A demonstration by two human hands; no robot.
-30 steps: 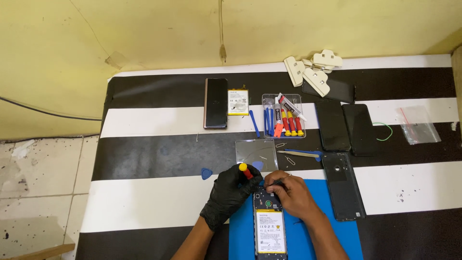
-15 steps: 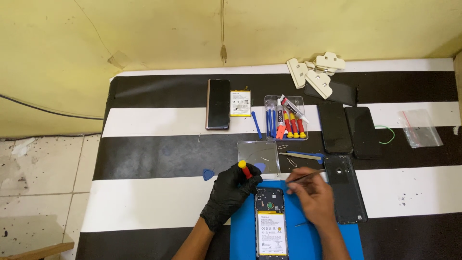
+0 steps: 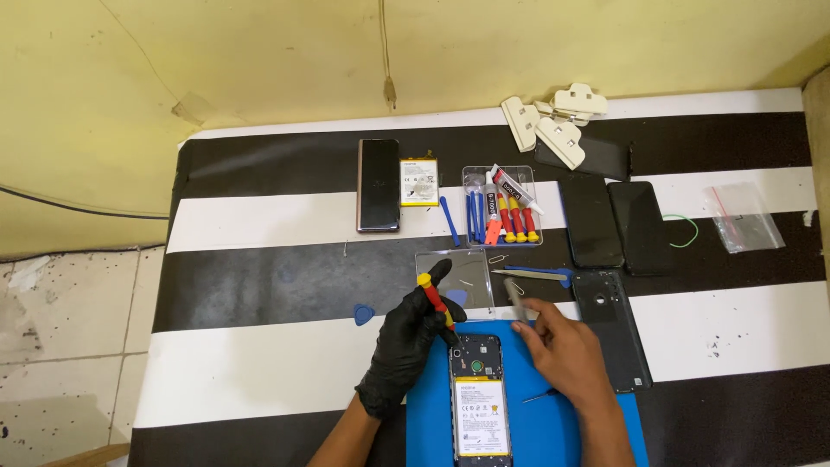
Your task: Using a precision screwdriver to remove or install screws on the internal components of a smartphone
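Two hands work: our black-gloved left hand (image 3: 405, 344) pinches a red-and-yellow screwdriver (image 3: 435, 300); our bare right hand (image 3: 560, 348) grips grey tweezers (image 3: 516, 300). Between them on the blue mat (image 3: 553, 432) lies the opened black phone (image 3: 480, 398), light and fragile; we'd hold its edges.

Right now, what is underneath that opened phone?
The opened phone lies on a blue mat, which rests on the black-and-white striped table. The mat's part beneath the phone is covered. The gloved left hand holds a screwdriver at its top corner.
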